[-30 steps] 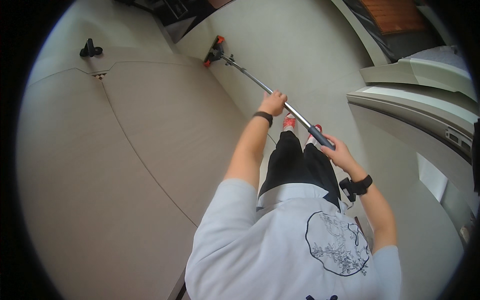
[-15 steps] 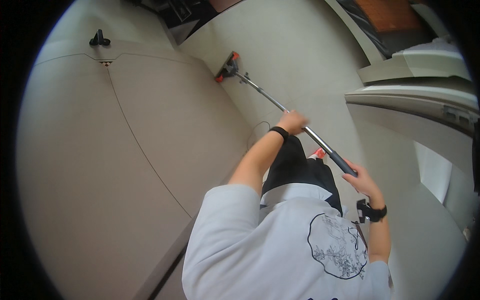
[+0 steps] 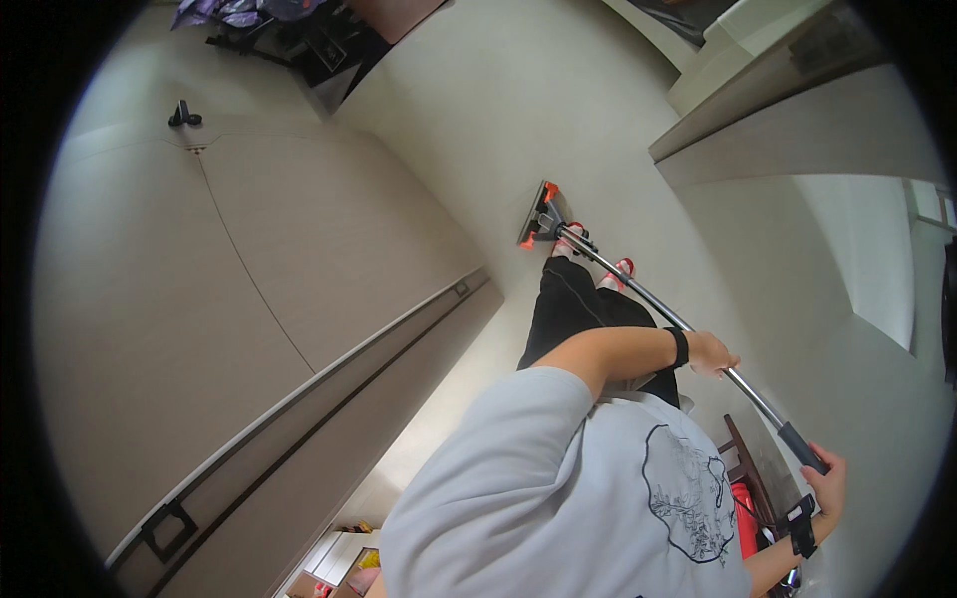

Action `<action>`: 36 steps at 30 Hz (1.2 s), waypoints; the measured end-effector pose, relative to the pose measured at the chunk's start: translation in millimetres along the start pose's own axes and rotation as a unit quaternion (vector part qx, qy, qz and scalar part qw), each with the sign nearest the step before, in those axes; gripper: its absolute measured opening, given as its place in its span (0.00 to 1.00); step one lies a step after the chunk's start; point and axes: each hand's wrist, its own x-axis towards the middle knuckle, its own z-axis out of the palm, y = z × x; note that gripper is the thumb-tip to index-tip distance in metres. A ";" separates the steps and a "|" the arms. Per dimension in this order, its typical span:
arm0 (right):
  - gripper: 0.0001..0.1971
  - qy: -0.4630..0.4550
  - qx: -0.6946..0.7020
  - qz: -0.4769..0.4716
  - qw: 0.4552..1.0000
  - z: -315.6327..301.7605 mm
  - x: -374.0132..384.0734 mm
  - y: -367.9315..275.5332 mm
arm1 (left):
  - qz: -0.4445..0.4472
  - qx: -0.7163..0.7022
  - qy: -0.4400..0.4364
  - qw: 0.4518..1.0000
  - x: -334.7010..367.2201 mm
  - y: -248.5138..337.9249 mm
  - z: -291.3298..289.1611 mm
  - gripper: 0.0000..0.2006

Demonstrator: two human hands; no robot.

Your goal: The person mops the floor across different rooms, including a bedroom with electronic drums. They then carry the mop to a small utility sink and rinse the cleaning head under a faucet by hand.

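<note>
A mop (image 3: 653, 298) with a long metal pole slants across the middle of the view. Its flat grey head with orange ends (image 3: 541, 215) is by my feet, above the pale floor. Partway up the pole, my left hand (image 3: 712, 354) is wrapped round the metal tube. My right hand (image 3: 826, 482) grips the dark grey handle at the top end, low on the right. Whether the head presses on the floor I cannot tell.
A large beige door-like panel (image 3: 269, 269) with a black handle (image 3: 184, 115) fills the left side. My red-and-white shoes (image 3: 619, 273) stand close to the mop head. At the right is a pale wall edge (image 3: 778, 135); a red object (image 3: 744, 518) and dark wooden furniture are behind me.
The mop head has come away from the panel's edge, back toward my feet. Both hands have drawn the pole down and to the right, and my view has turned.
</note>
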 end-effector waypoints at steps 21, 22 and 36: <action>0.15 -0.130 0.169 -0.146 0.966 215.4 197.0 -162.3 | -0.419 0.196 0.147 0.874 -184.2 -170.7 -112.8 0.04; 0.15 -0.135 0.196 -0.172 0.956 228.7 205.0 -206.1 | -0.476 0.221 0.158 0.837 -211.8 -170.0 -134.8 0.06; 0.19 -0.126 0.133 -0.175 0.967 279.1 257.0 -433.9 | -0.539 0.070 0.397 0.739 -346.6 -230.7 -239.1 0.30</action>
